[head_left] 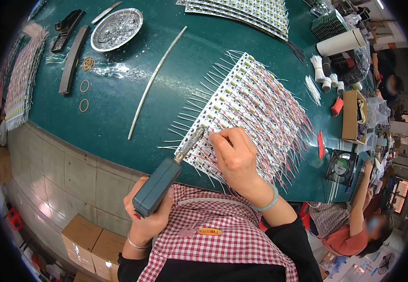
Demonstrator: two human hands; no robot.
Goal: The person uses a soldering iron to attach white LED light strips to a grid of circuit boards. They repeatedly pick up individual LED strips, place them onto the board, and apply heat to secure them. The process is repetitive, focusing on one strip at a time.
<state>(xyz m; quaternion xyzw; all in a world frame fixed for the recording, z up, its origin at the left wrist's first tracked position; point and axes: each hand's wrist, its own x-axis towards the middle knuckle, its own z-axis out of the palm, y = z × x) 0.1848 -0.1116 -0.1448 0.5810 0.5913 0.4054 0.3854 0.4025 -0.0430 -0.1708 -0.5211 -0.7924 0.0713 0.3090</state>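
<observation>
My left hand (pixel 150 207) is wrapped round the dark green body of a soldering gun (pixel 158 187). The gun's crusted metal shaft points up and right, its tip over the left part of a panel of small white circuit boards (pixel 232 89). Right beside that tip, my right hand (pixel 237 160) pinches a thin wire, mostly hidden by the fingertips, against the panel. Rows of small yellowish parts run across the panel. Red and white wires (pixel 279 122) trail from it to the right, and short white wires (pixel 197 101) stick out along its left edge.
On the green table lie a metal bowl of solder scraps (pixel 117 30), a long pale rod (pixel 157 80), rubber bands (pixel 88 64) and a dark bar (pixel 74 58). More panels (pixel 241 16) lie at the back; a fan (pixel 341 167) and a cardboard box (pixel 353 115) stand right. A co-worker (pixel 354 230) sits at right.
</observation>
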